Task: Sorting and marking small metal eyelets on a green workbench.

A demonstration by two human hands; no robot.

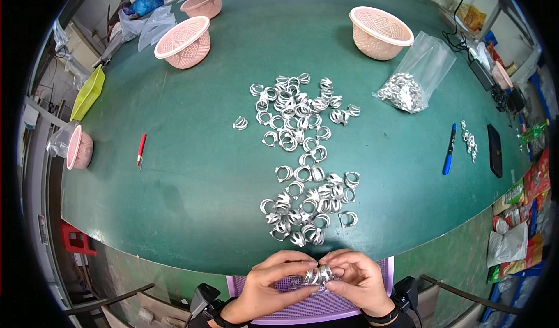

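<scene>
At the table's near edge, my left hand (278, 281) and my right hand (360, 278) meet above a purple basket (311, 318). Fingers and thumbs of both are closed around silver metal rings (318, 276); how many they hold is partly hidden. More silver pieces seem to show in the basket just below the fingers. Beyond my fingertips lies a loose near pile of like rings (308, 208), each of several open bands. Farther up the green table spreads a second pile (291, 103), joined to the first by scattered rings.
Pink baskets stand at the back left (185, 45) and back right (381, 34). A clear bag of small silver parts (402, 92) lies right, near a blue marker (449, 148) and a black phone (494, 150). A red pen-like tool (141, 148) rests left.
</scene>
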